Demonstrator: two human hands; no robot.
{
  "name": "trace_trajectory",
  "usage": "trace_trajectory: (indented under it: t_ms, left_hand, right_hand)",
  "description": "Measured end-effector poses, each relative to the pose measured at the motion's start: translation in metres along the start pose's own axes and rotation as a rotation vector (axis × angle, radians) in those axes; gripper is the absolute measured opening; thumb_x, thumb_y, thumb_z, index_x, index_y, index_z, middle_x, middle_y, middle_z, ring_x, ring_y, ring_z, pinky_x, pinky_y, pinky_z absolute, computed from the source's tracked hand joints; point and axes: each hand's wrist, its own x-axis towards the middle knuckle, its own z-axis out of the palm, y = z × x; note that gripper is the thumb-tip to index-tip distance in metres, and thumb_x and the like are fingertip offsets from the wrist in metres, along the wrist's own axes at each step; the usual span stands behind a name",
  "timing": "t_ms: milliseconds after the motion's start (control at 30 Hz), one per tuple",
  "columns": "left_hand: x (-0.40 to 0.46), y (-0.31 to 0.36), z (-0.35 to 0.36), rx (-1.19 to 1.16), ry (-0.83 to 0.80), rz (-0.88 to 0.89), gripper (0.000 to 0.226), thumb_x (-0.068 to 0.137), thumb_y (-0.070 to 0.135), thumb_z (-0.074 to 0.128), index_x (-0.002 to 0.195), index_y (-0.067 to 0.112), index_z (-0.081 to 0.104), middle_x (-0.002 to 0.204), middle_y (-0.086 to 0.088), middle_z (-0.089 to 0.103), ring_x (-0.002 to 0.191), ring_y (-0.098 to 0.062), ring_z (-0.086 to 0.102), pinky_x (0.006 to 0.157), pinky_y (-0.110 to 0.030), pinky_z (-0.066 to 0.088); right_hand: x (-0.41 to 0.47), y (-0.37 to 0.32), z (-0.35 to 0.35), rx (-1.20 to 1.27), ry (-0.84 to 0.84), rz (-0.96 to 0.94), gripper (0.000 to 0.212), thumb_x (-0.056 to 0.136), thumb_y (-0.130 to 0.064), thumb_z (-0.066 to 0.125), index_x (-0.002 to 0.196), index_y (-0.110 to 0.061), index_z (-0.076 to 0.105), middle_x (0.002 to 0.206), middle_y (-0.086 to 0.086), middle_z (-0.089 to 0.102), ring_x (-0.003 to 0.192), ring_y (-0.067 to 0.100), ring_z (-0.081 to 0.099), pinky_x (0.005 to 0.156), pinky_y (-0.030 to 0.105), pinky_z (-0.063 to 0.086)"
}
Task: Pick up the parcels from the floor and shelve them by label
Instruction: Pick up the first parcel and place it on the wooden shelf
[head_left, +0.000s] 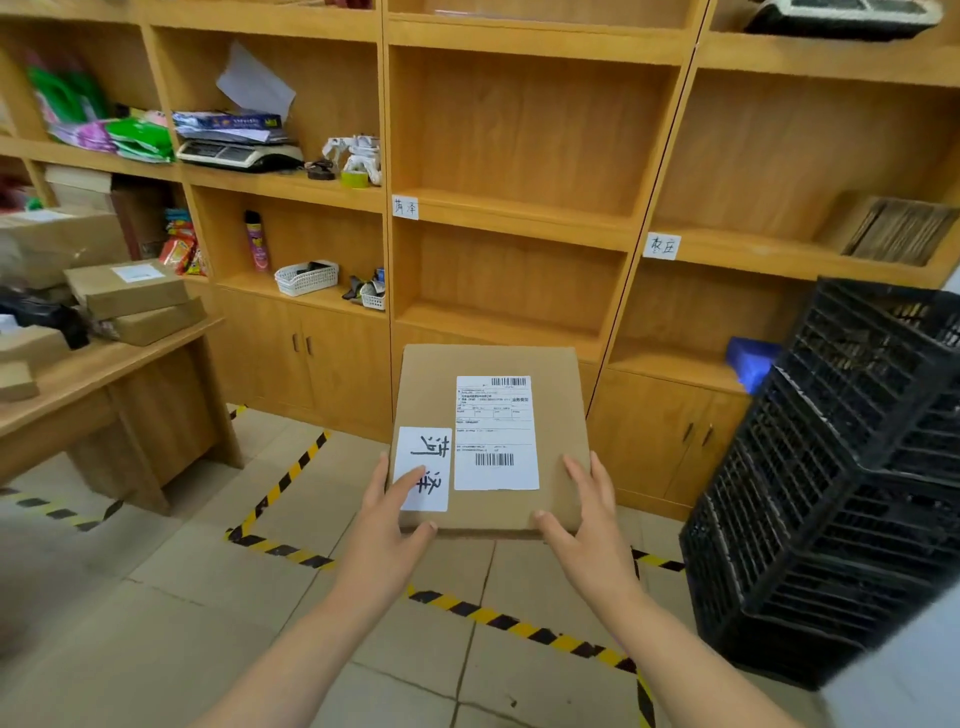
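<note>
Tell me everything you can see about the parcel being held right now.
The parcel is a flat brown cardboard box, closed, held level off the floor before the shelves. On top are a printed shipping label with barcodes and a white handwritten slip. The left hand and right hand grip its near corners, with the left fingers on the slip.

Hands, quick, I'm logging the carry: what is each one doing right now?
Left hand: holding the cardboard parcel at its near left corner.
Right hand: holding the same parcel at its near right corner.
</note>
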Motion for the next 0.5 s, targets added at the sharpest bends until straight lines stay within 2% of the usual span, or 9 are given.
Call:
trace_trajectory:
  t_ms: [67, 167, 200, 267, 300, 367, 433, 500]
  left_hand:
    - [0.027, -0.007, 0.006, 0.002, 0.007, 0.007, 0.057, 0.084, 0.017, 0.061, 0.133, 0.035, 0.040, 0.156, 0.012, 0.008, 0.120, 0.007, 0.025, 0.083, -0.017, 0.040]
    - [0.073, -0.015, 0.014, -0.008, -0.007, 0.008, 0.056, 0.084, 0.017, 0.060, 0.133, 0.036, 0.040, 0.155, 0.012, 0.007, 0.129, 0.002, 0.029, 0.085, -0.016, 0.037]
    - [0.090, -0.018, 0.017, -0.009, -0.019, 0.014, 0.056, 0.085, 0.017, 0.060, 0.133, 0.037, 0.040, 0.155, 0.012, 0.007, 0.128, 0.007, 0.030, 0.083, -0.012, 0.036]
    - [0.125, -0.024, 0.022, -0.013, -0.045, 0.029, 0.056, 0.085, 0.017, 0.060, 0.133, 0.036, 0.040, 0.155, 0.014, 0.006, 0.112, 0.025, 0.029, 0.073, -0.004, 0.035]
    - [0.143, -0.028, 0.024, -0.016, -0.057, 0.038, 0.056, 0.085, 0.017, 0.061, 0.134, 0.036, 0.040, 0.155, 0.016, 0.005, 0.108, 0.027, 0.029, 0.069, -0.003, 0.035]
    - [0.182, -0.036, 0.027, -0.015, -0.064, 0.067, 0.057, 0.085, 0.019, 0.061, 0.134, 0.037, 0.040, 0.154, 0.019, 0.004, 0.123, 0.012, 0.028, 0.073, -0.006, 0.036]
    - [0.225, -0.044, 0.027, -0.019, -0.061, 0.095, 0.056, 0.083, 0.020, 0.062, 0.132, 0.038, 0.041, 0.154, 0.020, 0.005, 0.133, -0.002, 0.028, 0.083, -0.015, 0.042]
    - [0.268, -0.050, 0.026, -0.038, -0.073, 0.110, 0.055, 0.082, 0.019, 0.063, 0.130, 0.039, 0.043, 0.154, 0.020, 0.006, 0.134, -0.005, 0.028, 0.089, -0.024, 0.045]
  right_hand:
    - [0.030, 0.008, 0.006, -0.004, -0.008, -0.005, 0.070, 0.086, -0.032, 0.061, 0.142, -0.043, 0.021, 0.154, -0.024, -0.002, 0.142, 0.008, 0.015, 0.112, 0.043, 0.032]
    - [0.073, 0.016, 0.018, 0.014, -0.015, 0.005, 0.071, 0.086, -0.031, 0.062, 0.143, -0.041, 0.021, 0.154, -0.024, -0.003, 0.142, 0.008, 0.014, 0.114, 0.043, 0.029]
    - [0.087, 0.018, 0.021, 0.019, -0.013, 0.009, 0.070, 0.087, -0.030, 0.062, 0.143, -0.041, 0.021, 0.154, -0.023, -0.003, 0.142, 0.008, 0.014, 0.115, 0.041, 0.027]
    - [0.117, 0.021, 0.029, 0.029, 0.003, 0.020, 0.070, 0.087, -0.028, 0.061, 0.144, -0.038, 0.022, 0.155, -0.021, -0.003, 0.139, 0.004, 0.014, 0.114, 0.034, 0.024]
    - [0.131, 0.022, 0.032, 0.029, 0.015, 0.024, 0.070, 0.087, -0.028, 0.062, 0.144, -0.037, 0.022, 0.155, -0.020, -0.003, 0.139, 0.004, 0.013, 0.113, 0.032, 0.023]
    - [0.163, 0.022, 0.040, 0.017, 0.044, 0.028, 0.069, 0.086, -0.029, 0.062, 0.143, -0.038, 0.023, 0.155, -0.020, -0.003, 0.141, 0.006, 0.013, 0.113, 0.032, 0.023]
    - [0.197, 0.019, 0.047, -0.015, 0.062, 0.044, 0.069, 0.087, -0.031, 0.061, 0.143, -0.039, 0.022, 0.155, -0.020, -0.003, 0.142, 0.008, 0.014, 0.114, 0.035, 0.027]
    - [0.231, 0.011, 0.056, -0.056, 0.082, 0.061, 0.069, 0.087, -0.033, 0.061, 0.143, -0.039, 0.022, 0.156, -0.020, -0.003, 0.142, 0.008, 0.017, 0.112, 0.038, 0.032]
